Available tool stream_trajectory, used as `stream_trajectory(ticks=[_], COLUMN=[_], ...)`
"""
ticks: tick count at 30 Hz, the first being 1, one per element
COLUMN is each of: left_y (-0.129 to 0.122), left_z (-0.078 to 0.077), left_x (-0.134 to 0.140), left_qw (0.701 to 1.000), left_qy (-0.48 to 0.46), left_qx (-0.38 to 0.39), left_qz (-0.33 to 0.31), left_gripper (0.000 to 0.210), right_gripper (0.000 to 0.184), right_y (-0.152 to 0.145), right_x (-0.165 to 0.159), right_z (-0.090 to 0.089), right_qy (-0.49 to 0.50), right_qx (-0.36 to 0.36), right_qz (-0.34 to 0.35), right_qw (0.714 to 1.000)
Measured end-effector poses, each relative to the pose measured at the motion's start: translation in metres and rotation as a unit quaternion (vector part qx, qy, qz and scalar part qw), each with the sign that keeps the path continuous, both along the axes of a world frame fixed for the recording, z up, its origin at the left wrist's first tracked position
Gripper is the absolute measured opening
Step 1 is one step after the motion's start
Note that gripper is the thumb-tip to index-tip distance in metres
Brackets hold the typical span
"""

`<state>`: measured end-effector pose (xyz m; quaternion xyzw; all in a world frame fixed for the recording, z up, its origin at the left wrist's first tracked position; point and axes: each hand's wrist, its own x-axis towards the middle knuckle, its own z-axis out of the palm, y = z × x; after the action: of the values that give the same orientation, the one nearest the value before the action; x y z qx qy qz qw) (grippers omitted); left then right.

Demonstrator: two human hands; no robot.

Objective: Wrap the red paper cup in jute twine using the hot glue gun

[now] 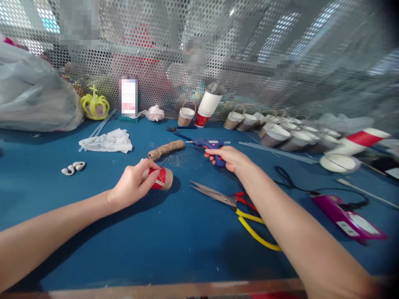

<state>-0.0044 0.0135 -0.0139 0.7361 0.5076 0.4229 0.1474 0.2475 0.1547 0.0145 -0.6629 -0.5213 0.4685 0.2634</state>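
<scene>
My left hand (135,182) grips a small red paper cup (159,177) lying on its side, with twine wrapped round one end. In my right hand (232,158) is a blue hot glue gun (212,145), its nozzle pointing left and a red light showing on its body. A roll of brown twine (167,149) lies between the cup and the nozzle. Beneath my right forearm rests a large pair of scissors (230,201) with red and yellow handles, its blades pointing left.
Finished twine-covered cups (274,135) crowd the back right, near a tall stack of paper cups (209,106). A purple power strip (349,218) with a black cord sits at right. White fabric (107,141), earbuds (73,167) and a yellow crown (95,104) are at left.
</scene>
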Motion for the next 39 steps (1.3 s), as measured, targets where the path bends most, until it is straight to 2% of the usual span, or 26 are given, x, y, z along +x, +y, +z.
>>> stream_trajectory(ticks=[2,4,9,12,15,19,23,26,28,30,32,36,39], left_y=[0.0,0.0,0.001,0.001,0.0,0.001,0.002,0.001,0.001,0.001,0.002,0.008,0.011], left_z=[0.0,0.0,-0.002,-0.002,-0.001,-0.001,-0.003,-0.003,-0.003,-0.002,-0.001,-0.001,-0.001], left_x=[0.0,0.0,0.0,-0.001,0.0,0.0,0.0,0.0,0.0,0.0,-0.001,-0.003,-0.004], left_qw=[1.0,1.0,1.0,1.0,1.0,1.0,1.0,1.0,1.0,1.0,1.0,1.0,1.0], left_qy=[0.0,-0.001,-0.004,-0.005,-0.009,-0.008,-0.009,-0.008,-0.007,-0.007,-0.006,-0.004,-0.009], left_qx=[-0.002,-0.002,-0.001,0.002,-0.001,-0.007,-0.006,-0.007,-0.01,-0.013,-0.01,0.016,0.02], left_qz=[0.0,0.0,-0.001,-0.003,-0.005,-0.004,-0.007,-0.004,0.0,0.003,0.001,0.005,0.008], left_gripper=[0.01,0.01,0.009,0.008,0.009,0.01,0.01,0.01,0.011,0.012,0.012,0.012,0.011], right_gripper=[0.029,0.034,0.032,0.032,0.036,0.028,0.031,0.038,0.036,0.023,0.019,0.038,0.048], right_y=[0.003,0.004,0.0,-0.003,-0.004,-0.009,-0.016,-0.012,-0.006,0.002,0.009,0.02,0.025], right_x=[0.001,0.003,0.005,0.006,0.007,-0.007,-0.05,-0.09,-0.112,-0.127,-0.136,-0.145,-0.149], right_z=[-0.004,-0.006,-0.007,-0.004,0.006,0.026,0.035,0.031,0.027,0.025,0.027,0.037,0.04], right_qy=[-0.029,-0.059,-0.16,-0.244,-0.351,-0.454,-0.437,-0.413,-0.417,-0.427,-0.431,-0.404,-0.357], right_qx=[-0.002,0.001,0.011,0.024,0.059,0.15,0.277,0.308,0.297,0.284,0.296,0.344,0.299], right_qz=[0.002,0.001,0.014,0.048,0.085,0.156,0.31,0.412,0.447,0.45,0.423,0.313,0.291], right_qw=[1.0,0.998,0.987,0.968,0.931,0.864,0.798,0.751,0.734,0.731,0.741,0.788,0.836])
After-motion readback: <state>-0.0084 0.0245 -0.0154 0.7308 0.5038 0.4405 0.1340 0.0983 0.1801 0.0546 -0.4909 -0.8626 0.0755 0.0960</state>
